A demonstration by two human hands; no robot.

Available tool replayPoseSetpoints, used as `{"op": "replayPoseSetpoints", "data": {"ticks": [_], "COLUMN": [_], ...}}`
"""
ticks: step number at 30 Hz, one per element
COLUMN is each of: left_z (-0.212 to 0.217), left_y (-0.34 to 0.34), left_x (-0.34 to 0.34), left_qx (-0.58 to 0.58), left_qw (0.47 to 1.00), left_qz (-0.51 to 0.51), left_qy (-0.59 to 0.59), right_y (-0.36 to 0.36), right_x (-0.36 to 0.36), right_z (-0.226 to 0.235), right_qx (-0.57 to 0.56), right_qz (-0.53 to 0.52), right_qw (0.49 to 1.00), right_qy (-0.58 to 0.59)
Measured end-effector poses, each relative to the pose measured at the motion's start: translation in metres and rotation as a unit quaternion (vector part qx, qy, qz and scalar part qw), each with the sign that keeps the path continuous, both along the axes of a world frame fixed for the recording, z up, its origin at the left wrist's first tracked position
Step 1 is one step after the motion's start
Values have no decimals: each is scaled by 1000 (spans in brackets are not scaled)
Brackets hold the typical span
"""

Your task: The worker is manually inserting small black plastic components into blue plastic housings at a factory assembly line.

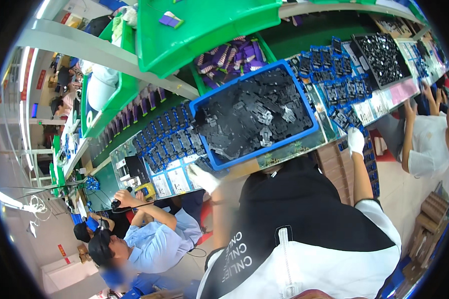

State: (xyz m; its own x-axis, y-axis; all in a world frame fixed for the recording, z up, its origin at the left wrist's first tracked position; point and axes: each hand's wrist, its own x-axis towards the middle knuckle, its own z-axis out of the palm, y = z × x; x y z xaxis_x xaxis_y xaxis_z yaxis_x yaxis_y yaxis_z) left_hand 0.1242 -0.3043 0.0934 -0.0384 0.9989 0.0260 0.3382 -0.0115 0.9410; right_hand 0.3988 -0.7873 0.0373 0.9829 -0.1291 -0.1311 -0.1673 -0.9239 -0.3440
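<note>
Blue bin [304, 107] of black plastic parts is sitting on the surface, between both gloved hands. Left hand [203, 178] is resting at its near-left corner, right hand [355, 141] reaching to the blue holders [346, 89] beside it. Looks like picking/loading; arms extended forward. Grip state: can't tell on either, fingers blurred.

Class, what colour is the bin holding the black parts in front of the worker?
Blue bin, clearest in the head view.
</note>
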Motion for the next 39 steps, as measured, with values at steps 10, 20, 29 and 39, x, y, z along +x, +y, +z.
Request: {"op": "replayPoseSetpoints", "data": {"ticks": [10, 20, 29, 39], "left_z": [49, 68, 123, 104], "left_y": [-135, -98, -96, -96], "left_x": [122, 103, 82, 53], "left_qx": [-495, -525, -523, -530], "left_qw": [645, 635, 592, 550], "left_qz": [-417, -258, -313, -358], "left_qy": [-407, -504, -528, -537], "right_y": [181, 237, 231, 202], "right_x": [-50, 23, 56, 35], "right_z": [124, 133, 94, 149], "right_qx": [205, 50, 75, 130], "right_qz": [291, 275, 370, 503], "right_qw": [934, 960, 926, 852], "right_qy": [17, 38, -8, -65]}}
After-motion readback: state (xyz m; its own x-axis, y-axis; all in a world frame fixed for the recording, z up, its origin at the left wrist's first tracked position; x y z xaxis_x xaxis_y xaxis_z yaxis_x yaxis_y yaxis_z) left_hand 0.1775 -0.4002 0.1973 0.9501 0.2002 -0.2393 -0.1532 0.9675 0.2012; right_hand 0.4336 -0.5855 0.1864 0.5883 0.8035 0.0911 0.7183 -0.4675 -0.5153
